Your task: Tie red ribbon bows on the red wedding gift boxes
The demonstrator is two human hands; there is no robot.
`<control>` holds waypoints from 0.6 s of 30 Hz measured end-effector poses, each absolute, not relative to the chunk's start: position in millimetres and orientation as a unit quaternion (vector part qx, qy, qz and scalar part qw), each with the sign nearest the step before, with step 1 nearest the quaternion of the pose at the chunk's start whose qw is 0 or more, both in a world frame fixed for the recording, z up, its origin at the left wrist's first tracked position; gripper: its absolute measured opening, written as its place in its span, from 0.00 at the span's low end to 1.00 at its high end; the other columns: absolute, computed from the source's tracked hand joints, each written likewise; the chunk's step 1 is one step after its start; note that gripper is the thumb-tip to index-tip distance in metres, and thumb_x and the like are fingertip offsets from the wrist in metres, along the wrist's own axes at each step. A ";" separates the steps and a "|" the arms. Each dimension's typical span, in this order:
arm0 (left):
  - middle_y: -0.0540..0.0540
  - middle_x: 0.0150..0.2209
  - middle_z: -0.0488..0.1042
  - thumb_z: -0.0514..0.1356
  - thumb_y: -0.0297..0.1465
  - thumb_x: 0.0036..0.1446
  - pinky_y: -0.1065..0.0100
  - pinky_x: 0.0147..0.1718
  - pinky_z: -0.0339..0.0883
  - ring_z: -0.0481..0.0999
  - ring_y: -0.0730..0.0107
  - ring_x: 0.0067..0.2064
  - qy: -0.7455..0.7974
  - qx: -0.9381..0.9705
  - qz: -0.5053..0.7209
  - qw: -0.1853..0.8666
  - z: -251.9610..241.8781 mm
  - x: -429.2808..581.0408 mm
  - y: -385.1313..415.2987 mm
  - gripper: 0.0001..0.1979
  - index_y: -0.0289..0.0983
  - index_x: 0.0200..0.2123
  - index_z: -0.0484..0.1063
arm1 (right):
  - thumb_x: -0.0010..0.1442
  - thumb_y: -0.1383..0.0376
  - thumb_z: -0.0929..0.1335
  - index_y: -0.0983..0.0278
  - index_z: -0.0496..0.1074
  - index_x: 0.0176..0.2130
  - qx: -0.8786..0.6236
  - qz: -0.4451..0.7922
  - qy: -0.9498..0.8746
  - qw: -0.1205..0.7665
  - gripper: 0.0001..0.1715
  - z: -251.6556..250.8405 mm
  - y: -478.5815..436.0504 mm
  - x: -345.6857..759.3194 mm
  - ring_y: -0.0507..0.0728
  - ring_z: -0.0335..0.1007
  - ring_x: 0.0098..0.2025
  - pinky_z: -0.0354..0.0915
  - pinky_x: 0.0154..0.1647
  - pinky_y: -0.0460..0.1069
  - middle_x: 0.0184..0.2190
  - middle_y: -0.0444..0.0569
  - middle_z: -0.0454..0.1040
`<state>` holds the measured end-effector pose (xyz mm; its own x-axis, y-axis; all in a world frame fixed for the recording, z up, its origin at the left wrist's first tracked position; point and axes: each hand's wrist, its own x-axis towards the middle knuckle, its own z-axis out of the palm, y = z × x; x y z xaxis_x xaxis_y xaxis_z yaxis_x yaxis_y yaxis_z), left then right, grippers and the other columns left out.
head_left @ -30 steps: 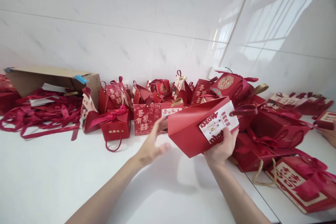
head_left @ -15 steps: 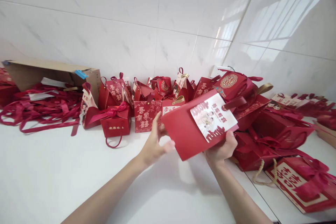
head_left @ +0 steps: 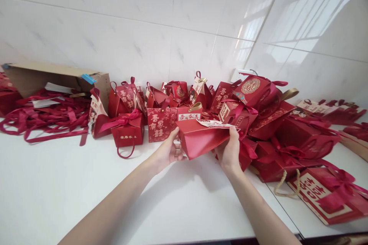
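Observation:
Between my two hands, above the white table, I hold a red gift box point(head_left: 201, 139) tilted so that its plain red bottom and side face me. A white printed card point(head_left: 214, 123) shows on its upper face, seen nearly edge-on. My left hand point(head_left: 169, 149) grips the box's left end, thumb on top and fingers beneath. On the right end, my right hand point(head_left: 230, 151) is closed with its thumb at the upper edge; its other fingers are mostly hidden behind the box. Just behind stands a patterned red box point(head_left: 162, 124) with pale characters.
Red gift boxes point(head_left: 278, 157) with bows are piled on the right. At the left, a cardboard carton point(head_left: 54, 69) lies behind tangled red ribbons point(head_left: 54, 116). A small bow-tied box point(head_left: 128, 130) stands near them. Tiled wall point(head_left: 138, 26) closes off the back.
The held box has come down and tipped, so its printed card now faces mostly upward. My left hand has closed onto its left end.

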<state>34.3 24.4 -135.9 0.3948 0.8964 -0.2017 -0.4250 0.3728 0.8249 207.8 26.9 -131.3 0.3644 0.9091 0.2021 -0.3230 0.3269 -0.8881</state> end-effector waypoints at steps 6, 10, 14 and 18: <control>0.51 0.16 0.71 0.62 0.39 0.50 0.77 0.17 0.61 0.65 0.79 0.14 0.328 0.323 0.557 0.692 -129.4 33.1 24.2 0.13 0.35 0.27 0.68 | 0.53 0.42 0.60 0.61 0.61 0.18 -0.344 0.535 -0.349 0.688 0.28 -133.9 29.8 206.8 0.51 0.55 0.10 0.57 0.10 0.47 0.09 0.40 0.60; 0.53 0.14 0.71 0.66 0.42 0.45 0.76 0.16 0.61 0.67 0.76 0.13 0.281 0.368 0.582 0.668 -127.4 28.6 24.4 0.16 0.35 0.28 0.68 | 0.54 0.44 0.59 0.62 0.64 0.20 -0.329 0.567 -0.363 0.662 0.27 -137.4 31.0 207.7 0.52 0.59 0.11 0.58 0.11 0.46 0.09 0.42 0.62; 0.52 0.13 0.71 0.66 0.45 0.43 0.76 0.12 0.56 0.69 0.74 0.14 0.265 0.398 0.585 0.655 -125.1 26.8 21.8 0.20 0.35 0.30 0.68 | 0.53 0.48 0.60 0.63 0.67 0.22 -0.328 0.606 -0.345 0.637 0.24 -137.7 30.7 206.4 0.51 0.56 0.10 0.56 0.10 0.46 0.10 0.42 0.64; 0.53 0.16 0.71 0.67 0.45 0.42 0.76 0.09 0.52 0.68 0.73 0.14 0.239 0.444 0.595 0.626 -122.8 29.0 15.7 0.24 0.36 0.36 0.66 | 0.50 0.51 0.63 0.62 0.69 0.24 -0.306 0.620 -0.343 0.636 0.18 -140.6 30.5 204.9 0.53 0.60 0.11 0.60 0.13 0.48 0.12 0.42 0.68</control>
